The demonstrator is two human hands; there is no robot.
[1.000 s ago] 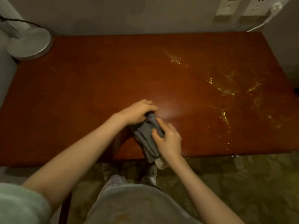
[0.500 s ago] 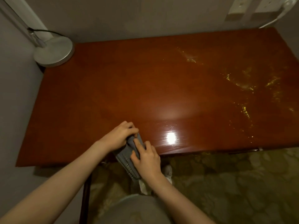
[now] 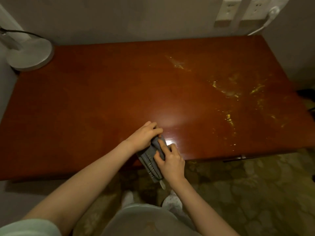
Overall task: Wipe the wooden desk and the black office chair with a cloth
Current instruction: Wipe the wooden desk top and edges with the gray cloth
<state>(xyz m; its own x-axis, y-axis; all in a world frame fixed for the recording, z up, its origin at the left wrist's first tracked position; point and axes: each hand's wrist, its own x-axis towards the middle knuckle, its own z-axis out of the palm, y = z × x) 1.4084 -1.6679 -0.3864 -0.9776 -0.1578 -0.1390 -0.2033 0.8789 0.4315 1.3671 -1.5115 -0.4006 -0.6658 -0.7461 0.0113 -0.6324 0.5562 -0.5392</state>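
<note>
Head view: both hands, left hand (image 3: 143, 137) and right hand (image 3: 170, 160), grip the bunched cloth (image 3: 150, 159); desk (image 3: 85, 116) smears (image 3: 228, 92) unwiped, chair unseen.

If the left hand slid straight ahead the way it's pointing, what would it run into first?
The left hand, gripping the cloth, would likely cross bare desk, then reach the yellowish smears; nothing stands between, as far as shown.

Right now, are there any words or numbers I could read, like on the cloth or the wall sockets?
No text here can be read.
The white tag hanging from the cloth: too small and blurred to read.
The wall sockets, lamp base and desk: no words or numbers show.
</note>
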